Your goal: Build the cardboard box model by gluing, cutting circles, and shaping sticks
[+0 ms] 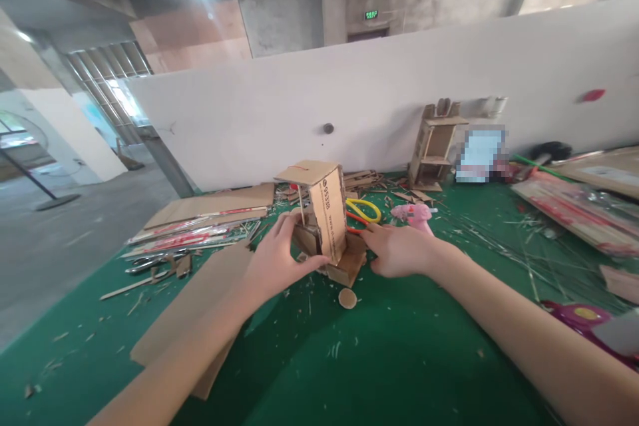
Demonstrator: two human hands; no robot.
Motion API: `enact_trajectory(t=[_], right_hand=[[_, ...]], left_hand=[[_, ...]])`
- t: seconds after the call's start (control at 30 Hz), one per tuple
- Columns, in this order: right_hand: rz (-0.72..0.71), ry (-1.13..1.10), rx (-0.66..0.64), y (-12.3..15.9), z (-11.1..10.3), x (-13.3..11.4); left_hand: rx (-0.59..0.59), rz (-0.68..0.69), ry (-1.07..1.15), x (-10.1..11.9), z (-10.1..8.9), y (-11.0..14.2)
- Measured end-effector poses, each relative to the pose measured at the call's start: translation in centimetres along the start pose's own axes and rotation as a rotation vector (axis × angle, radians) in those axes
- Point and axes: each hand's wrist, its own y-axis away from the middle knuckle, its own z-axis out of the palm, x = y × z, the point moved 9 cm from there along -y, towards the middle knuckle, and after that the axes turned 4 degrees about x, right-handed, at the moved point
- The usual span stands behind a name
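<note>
A small cardboard model (332,213) stands on the green table, with a flat roof, a printed side panel and a low tray-like base. My left hand (279,256) grips its left side, thumb on the lower front edge and fingers behind. At the right edge of the base is my right hand (399,249), its fingers bent and closed. Whatever those fingers hold is hidden. Just behind them lie an orange strip (353,217) and a yellow loop (369,208). A round cardboard disc (347,298) rests in front of the base.
A pink glue gun (413,213) lies behind my right hand. Cardboard sheets (194,306) and packaged sticks (200,233) are on the left. A taller cardboard structure (434,146) stands by the white partition (259,120). Thin sticks, scraps and a purple object (579,319) lie to the right.
</note>
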Motion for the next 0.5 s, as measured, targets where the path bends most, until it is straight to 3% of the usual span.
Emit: enact_trajectory(t=[0.07,0.13,0.2,0.23,0.3,0.37,0.5], right_hand=[[-0.025,-0.012,0.013,0.0,0.0,-0.2],[-0.048,-0.031,0.024,-0.2,0.0,-0.3],[-0.060,-0.046,0.040,-0.5,0.0,-0.4],[-0.063,-0.052,0.056,-0.7,-0.1,-0.4],[-0.069,-0.065,0.103,-1.0,-0.3,-0.5],[-0.083,-0.082,0.153,-1.3,-0.5,-0.9],[-0.101,-0.120,0.242,-1.9,-0.3,-1.8]], left_hand=[[-0.065,0.104,0.023,-0.7,-0.4,-0.3],[0.002,0.118,0.075,-2.8,-2.4,-1.0],[0.081,-0.021,0.009,-6.5,-4.2,-1.8],[0.058,-0.095,-0.112,-8.4,-4.4,-2.0],[-0.084,-0.204,-0.377,-11.6,-3.7,-2.0],[-0.202,-0.223,-0.447,-13.4,-2.6,-1.6],[-0.267,-0.220,-0.433,-14.2,-1.2,-0.9]])
